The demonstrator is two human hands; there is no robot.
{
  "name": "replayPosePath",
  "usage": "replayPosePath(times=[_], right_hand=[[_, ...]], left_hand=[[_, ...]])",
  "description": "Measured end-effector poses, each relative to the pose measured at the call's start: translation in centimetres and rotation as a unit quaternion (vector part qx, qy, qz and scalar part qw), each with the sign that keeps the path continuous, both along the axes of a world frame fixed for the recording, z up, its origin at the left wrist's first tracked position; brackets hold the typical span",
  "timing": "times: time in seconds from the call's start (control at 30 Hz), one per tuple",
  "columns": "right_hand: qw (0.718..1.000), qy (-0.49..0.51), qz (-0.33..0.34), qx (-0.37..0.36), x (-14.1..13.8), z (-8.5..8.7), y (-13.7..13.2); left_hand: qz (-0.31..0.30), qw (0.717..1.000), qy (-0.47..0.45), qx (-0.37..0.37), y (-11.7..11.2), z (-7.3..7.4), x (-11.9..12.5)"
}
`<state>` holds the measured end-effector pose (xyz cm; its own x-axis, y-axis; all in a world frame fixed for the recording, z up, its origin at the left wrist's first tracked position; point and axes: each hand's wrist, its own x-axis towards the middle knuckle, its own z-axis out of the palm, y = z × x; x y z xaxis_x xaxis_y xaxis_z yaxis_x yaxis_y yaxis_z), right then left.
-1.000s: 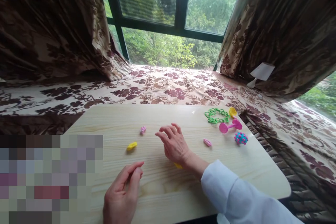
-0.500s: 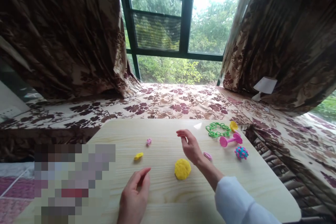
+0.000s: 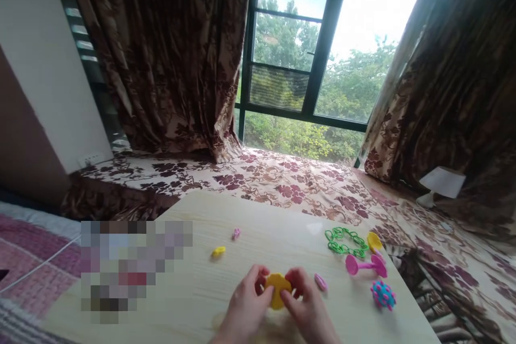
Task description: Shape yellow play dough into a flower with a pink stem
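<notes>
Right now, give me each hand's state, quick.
Left hand: shut on the yellow clay disc, pinching its left edge.
Right hand: shut on the same yellow clay disc, pinching its right edge.

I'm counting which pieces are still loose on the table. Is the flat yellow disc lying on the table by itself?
No, the yellow disc is pinched between the fingers of the left hand and right hand, above the table.

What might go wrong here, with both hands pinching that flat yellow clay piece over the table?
The yellow disc is thin and held only at its edges by the left hand and right hand, so it may bend or tear. The small pink piece lies close beside the right hand and might get nudged. The spiky ball sits near the table's edge and may roll off.
</notes>
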<state>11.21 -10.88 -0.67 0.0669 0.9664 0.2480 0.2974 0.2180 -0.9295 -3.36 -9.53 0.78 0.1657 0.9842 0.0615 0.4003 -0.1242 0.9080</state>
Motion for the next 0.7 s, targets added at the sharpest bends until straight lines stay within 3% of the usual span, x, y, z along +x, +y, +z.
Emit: replayPosePath(times=[0.13,0.23,0.37,0.53,0.7], right_hand=[[0.979,0.186,0.042,-0.072,0.0,1.7,-0.5],[0.975,0.206,0.051,-0.071,-0.4,3.4,-0.8],[0.971,0.230,0.045,-0.039,-2.0,4.7,-0.9],[0.966,0.258,-0.022,0.003,-4.0,4.1,-0.5],[0.963,0.262,-0.012,-0.059,-4.2,3.7,-0.4]], left_hand=[[-0.025,0.990,-0.120,-0.070,-0.3,1.7,-1.0],[-0.025,0.967,-0.224,-0.119,-0.8,3.4,-1.7],[-0.041,0.959,-0.258,-0.110,-1.3,4.8,-2.2],[0.043,0.956,-0.287,-0.043,-2.0,5.6,-1.4],[0.114,0.950,-0.286,-0.048,-1.7,5.3,-1.7]])
